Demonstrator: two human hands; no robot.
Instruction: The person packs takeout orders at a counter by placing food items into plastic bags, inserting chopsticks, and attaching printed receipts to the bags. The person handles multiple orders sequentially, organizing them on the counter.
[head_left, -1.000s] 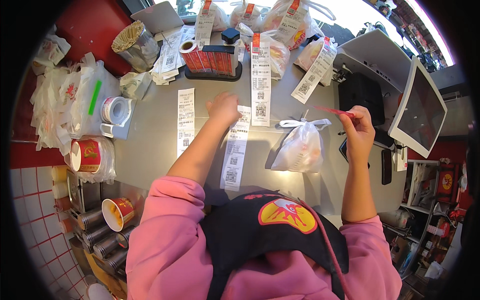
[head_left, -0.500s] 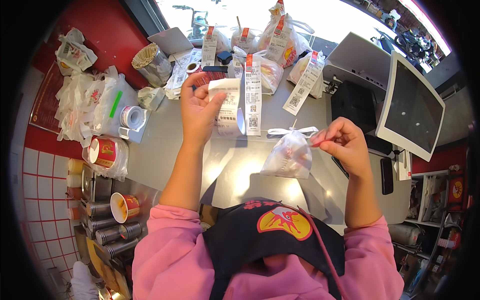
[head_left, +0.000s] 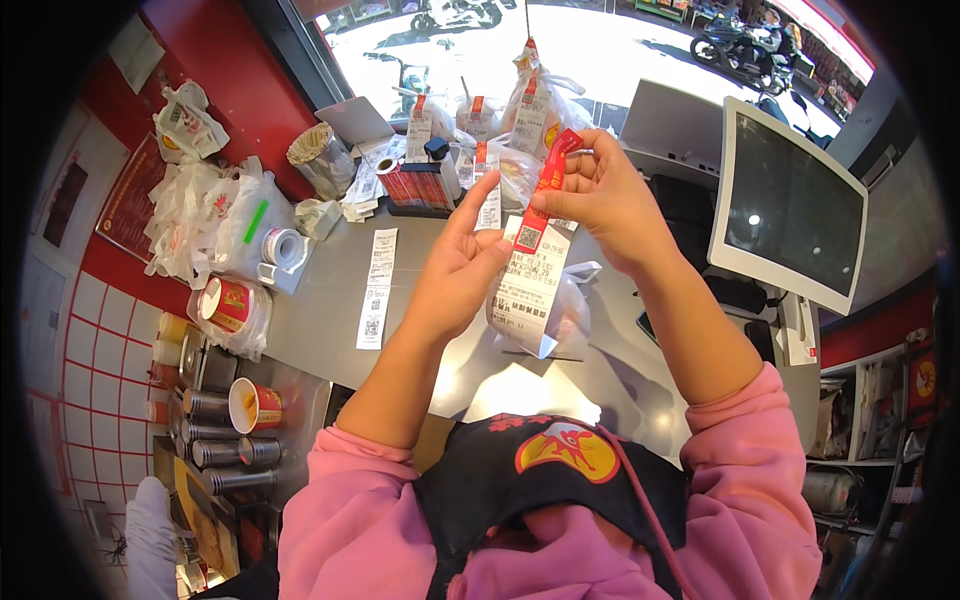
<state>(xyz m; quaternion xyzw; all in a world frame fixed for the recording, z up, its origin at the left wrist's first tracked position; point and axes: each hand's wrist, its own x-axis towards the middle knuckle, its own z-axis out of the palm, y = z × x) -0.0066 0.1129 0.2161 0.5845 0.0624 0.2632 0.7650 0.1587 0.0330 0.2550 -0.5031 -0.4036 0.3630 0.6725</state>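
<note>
A person in a pink sweatshirt and dark apron stands at a grey steel counter (head_left: 330,300), both hands raised above it. The right hand (head_left: 600,195) pinches the top of a narrow red paper sticker strip (head_left: 545,190) between thumb and fingertips. The left hand (head_left: 462,265) is partly open, fingers extended, and backs a long white printed receipt (head_left: 530,285), pressing the strip's lower end against the receipt's top edge. The receipt hangs in front of a clear knotted plastic bag of food (head_left: 560,315) resting on the counter just below the hands.

To do this joining well, the strip likely needs to be kept taut and straight, its lower end overlapping the receipt squarely, with the left fingers giving firm backing so it bonds without wrinkles.

Another white receipt (head_left: 376,290) lies flat on the counter to the left. Similar tagged bags (head_left: 520,100) stand at the far edge, and a blank monitor (head_left: 790,210) stands to the right.
</note>
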